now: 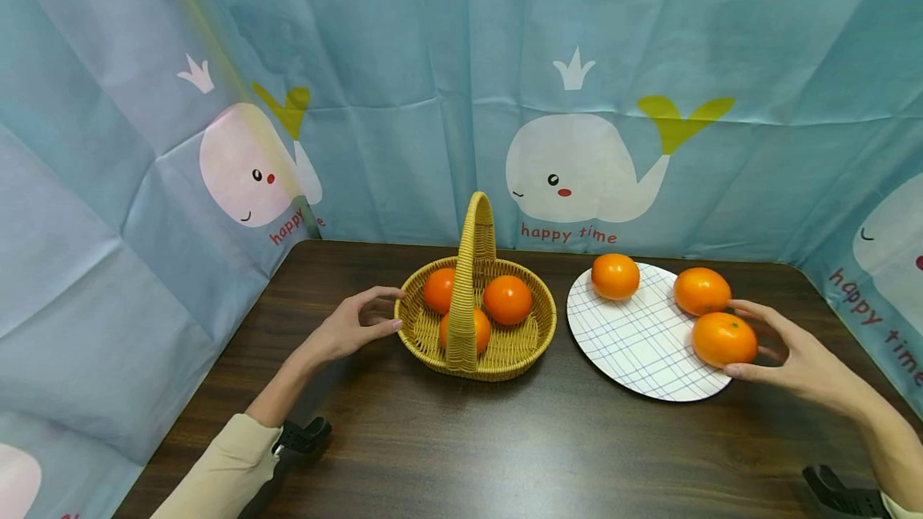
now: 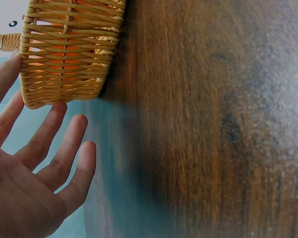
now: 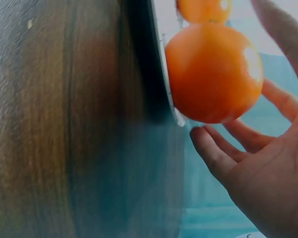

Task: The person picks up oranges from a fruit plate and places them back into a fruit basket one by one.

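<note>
Blue curtain [image 1: 397, 38], printed "happy time" in red beneath white whales [image 1: 577, 150], backs the dark wooden surface [image 1: 505, 447]. Left-hand fingers [image 2: 68, 147] are spread, touching a wicker basket [image 1: 497, 372] holding three oranges [image 1: 508, 300]. Right-hand fingers [image 3: 212, 154] stand loosely parted around the nearest orange [image 1: 723, 339] on a checked plate [image 1: 642, 351], beside two others [image 1: 702, 291].

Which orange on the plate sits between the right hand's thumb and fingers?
The frontmost orange on the checked plate. The right hand spans it alone; the back-left orange and back-right orange sit farther back.
</note>
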`<state>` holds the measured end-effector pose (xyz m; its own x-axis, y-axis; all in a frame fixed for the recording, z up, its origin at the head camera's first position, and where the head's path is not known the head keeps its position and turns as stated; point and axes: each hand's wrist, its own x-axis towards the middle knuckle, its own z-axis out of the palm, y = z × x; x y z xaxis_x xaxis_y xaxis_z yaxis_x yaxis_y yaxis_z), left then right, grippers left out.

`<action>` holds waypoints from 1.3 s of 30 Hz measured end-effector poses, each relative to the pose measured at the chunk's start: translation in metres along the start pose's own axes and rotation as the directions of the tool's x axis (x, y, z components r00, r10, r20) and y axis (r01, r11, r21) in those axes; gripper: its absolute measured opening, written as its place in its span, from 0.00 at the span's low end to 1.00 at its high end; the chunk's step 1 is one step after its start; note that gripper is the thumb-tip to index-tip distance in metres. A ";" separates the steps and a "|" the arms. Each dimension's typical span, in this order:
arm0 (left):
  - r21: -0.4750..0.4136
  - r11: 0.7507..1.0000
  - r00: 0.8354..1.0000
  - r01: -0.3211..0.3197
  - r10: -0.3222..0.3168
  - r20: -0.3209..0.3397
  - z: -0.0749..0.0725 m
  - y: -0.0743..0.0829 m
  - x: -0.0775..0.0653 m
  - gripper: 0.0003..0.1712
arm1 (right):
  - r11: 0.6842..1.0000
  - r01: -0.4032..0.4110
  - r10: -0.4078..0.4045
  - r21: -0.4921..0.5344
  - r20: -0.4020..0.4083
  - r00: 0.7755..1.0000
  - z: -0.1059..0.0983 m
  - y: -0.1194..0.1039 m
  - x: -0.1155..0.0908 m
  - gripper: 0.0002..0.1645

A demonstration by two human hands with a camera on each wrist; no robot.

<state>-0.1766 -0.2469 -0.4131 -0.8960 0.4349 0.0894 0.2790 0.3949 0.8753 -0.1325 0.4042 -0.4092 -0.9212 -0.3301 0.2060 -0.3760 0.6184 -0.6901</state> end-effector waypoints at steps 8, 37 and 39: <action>-0.003 1.000 1.000 -0.003 0.003 -0.004 0.001 0.000 -0.001 0.28 | 0.996 0.061 -0.060 0.064 -0.005 0.998 0.003 0.007 -0.001 0.46; -0.009 1.000 1.000 0.025 -0.025 0.000 -0.001 -0.001 0.000 0.28 | 0.999 0.039 -0.040 -0.006 -0.098 0.994 -0.002 -0.021 0.007 0.44; -0.009 1.000 1.000 0.025 -0.025 -0.001 -0.001 -0.001 0.000 0.28 | 0.999 0.053 -0.053 -0.003 -0.098 0.994 -0.003 -0.024 0.008 0.44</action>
<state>-0.1766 -0.2478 -0.4133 -0.9028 0.4246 0.0681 0.2538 0.3983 0.8814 -0.1314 0.3887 -0.3891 -0.9053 -0.2912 0.3093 -0.4247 0.6024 -0.6759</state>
